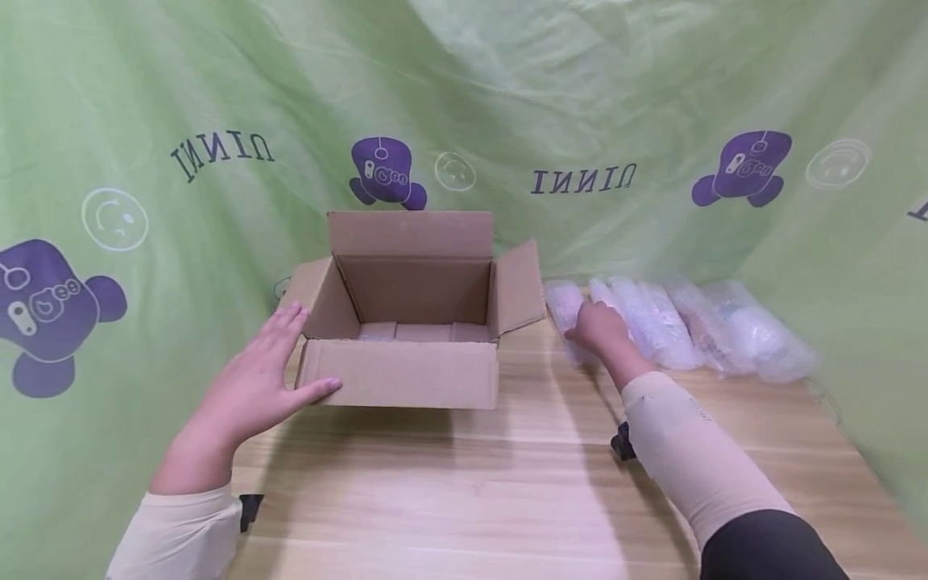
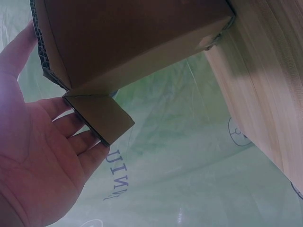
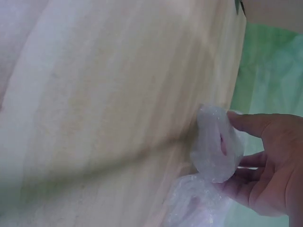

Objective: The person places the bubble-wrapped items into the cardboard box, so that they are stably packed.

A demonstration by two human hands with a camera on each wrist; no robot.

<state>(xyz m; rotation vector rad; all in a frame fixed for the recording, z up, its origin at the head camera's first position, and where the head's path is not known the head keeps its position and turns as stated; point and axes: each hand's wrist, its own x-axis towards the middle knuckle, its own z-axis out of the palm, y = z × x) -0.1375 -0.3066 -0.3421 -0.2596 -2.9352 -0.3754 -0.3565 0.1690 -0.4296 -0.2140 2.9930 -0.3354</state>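
An open cardboard box [image 1: 399, 374] stands on the table with its flaps spread outward. My left hand [image 1: 250, 387] rests against its near left corner, thumb along the front flap and fingers at the left flap [image 2: 102, 118]; the fingers are fairly straight. To the right of the box, my right hand [image 1: 603, 329] holds the leftmost of several bubble-wrapped packages [image 1: 564, 302]. In the right wrist view, that package [image 3: 217, 144] sits between thumb and fingers, something pink showing inside. What the wrap covers is hard to make out.
More bubble-wrapped packages [image 1: 757, 334] lie in a row to the right, close together. A green printed curtain [image 1: 580, 97] hangs behind and at both sides of the wooden table [image 1: 449, 499]. Flattish translucent material [image 1: 377, 331] shows on the box floor.
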